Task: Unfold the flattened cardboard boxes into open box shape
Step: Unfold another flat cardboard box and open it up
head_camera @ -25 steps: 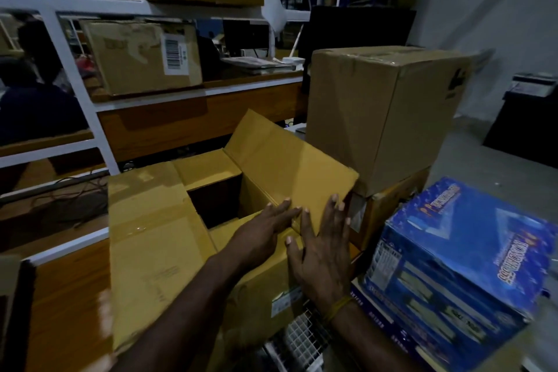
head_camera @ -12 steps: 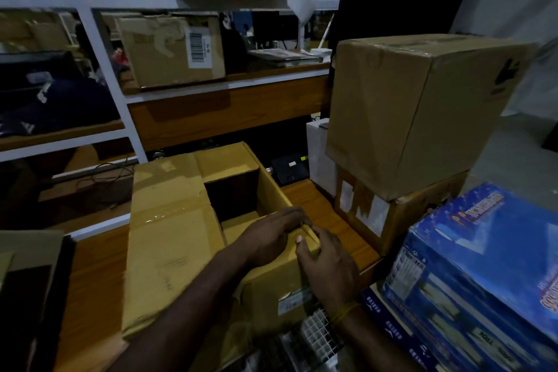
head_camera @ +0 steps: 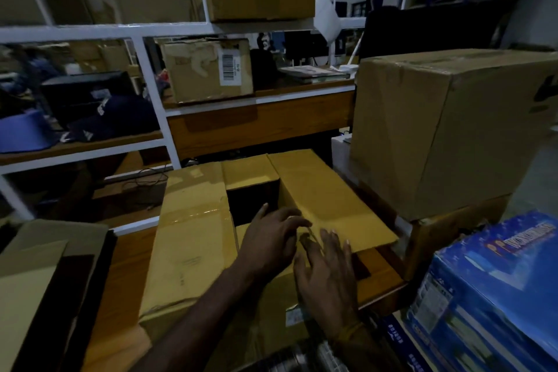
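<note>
The cardboard box [head_camera: 193, 238] sits on the wooden table [head_camera: 120, 287]; its right flap [head_camera: 329, 205], folded inward half a second ago, now lies spread outward. Left hand [head_camera: 271, 238] and right hand [head_camera: 327, 275] rest on its near edge, fingers loosely spread, gripping nothing. White metal shelving [head_camera: 151, 84] holds more boxes behind.

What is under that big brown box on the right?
The big brown box sits on a smaller cardboard box with a worn corner. Only the lower box's front edge shows; the rest is covered. A white box peeks out beside them.
</note>
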`<state>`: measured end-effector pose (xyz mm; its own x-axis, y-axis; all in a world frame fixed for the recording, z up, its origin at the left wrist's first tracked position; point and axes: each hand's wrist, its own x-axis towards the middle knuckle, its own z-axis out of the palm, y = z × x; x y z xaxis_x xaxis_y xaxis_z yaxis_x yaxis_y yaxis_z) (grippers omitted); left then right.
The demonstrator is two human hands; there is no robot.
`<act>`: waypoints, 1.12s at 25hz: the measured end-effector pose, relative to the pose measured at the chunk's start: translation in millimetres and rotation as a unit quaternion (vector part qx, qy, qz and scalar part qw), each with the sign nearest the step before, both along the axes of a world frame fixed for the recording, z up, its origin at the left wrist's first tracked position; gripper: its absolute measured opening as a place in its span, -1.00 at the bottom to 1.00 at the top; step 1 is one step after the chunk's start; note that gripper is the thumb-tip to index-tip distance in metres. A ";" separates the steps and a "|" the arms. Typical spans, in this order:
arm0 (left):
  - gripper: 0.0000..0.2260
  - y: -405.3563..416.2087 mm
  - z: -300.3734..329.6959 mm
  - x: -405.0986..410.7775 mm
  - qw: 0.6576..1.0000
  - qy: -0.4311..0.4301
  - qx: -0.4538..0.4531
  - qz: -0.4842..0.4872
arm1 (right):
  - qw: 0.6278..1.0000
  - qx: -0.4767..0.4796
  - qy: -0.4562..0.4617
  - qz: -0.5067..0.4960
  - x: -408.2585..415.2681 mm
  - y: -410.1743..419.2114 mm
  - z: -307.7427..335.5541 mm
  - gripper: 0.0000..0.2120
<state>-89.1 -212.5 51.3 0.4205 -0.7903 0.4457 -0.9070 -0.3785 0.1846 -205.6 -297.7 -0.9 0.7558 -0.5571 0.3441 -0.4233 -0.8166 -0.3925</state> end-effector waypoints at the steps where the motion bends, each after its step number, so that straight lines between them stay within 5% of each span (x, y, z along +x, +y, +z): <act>1: -0.70 7.5 1.9 -4.7 0.999 0.015 -0.026 0.023 | 1.000 -0.018 0.004 0.018 2.0 5.4 1.6 -0.35; 8: -0.58 99.7 -34.9 -24.1 0.965 0.064 0.001 0.255 | 0.988 -0.025 0.067 0.140 15.3 18.8 14.3 -0.28; 15: -0.61 125.0 -42.6 -47.6 0.960 0.043 -0.063 0.270 | 0.938 -0.027 0.145 0.314 40.8 35.8 32.5 -0.54; 18: -0.73 133.6 -42.0 -52.9 0.963 -0.005 -0.127 0.237 | 0.933 -0.004 0.115 0.340 43.7 39.5 33.5 -0.44; 22: -0.71 147.3 -28.4 -56.2 0.926 -0.063 -0.235 0.288 | 0.910 0.022 0.023 0.413 55.3 56.0 37.8 -0.18; 28: -0.66 171.2 -26.6 -58.6 0.902 -0.178 -0.255 0.299 | 0.872 -0.017 -0.035 0.487 88.4 95.3 44.3 0.01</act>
<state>-147.7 -41.3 24.7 0.4622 -0.1243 0.8780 -0.6054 -0.7677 0.2100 -117.2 -202.4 43.4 0.8410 0.3493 0.4132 0.5026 -0.7871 -0.3577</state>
